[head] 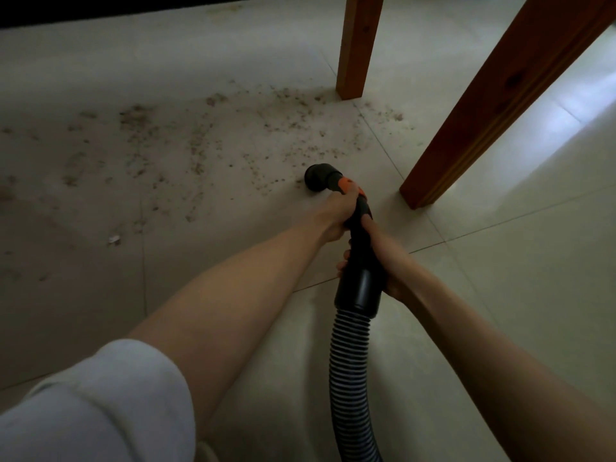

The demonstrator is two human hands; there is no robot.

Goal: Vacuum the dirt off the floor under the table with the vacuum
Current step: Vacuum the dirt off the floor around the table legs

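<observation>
we grip the vacuum [358,261] w/ both hands, left hand [336,216] fwd, right hand [388,261] behind. nozzle [318,180] at edge of dirt [200,141]. risk: sweeping wide knocks the leg [493,105], or scatters crumbs.

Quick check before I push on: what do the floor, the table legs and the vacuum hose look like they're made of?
Floor: likely glazed ceramic tile, pale and glossy; grout lines and window glare show.
Table legs: wood, reddish-brown with a smooth finish; grain and knots are visible.
Vacuum hose: probably flexible plastic, dark and ribbed, joined to a smooth black hard-plastic cuff.
</observation>
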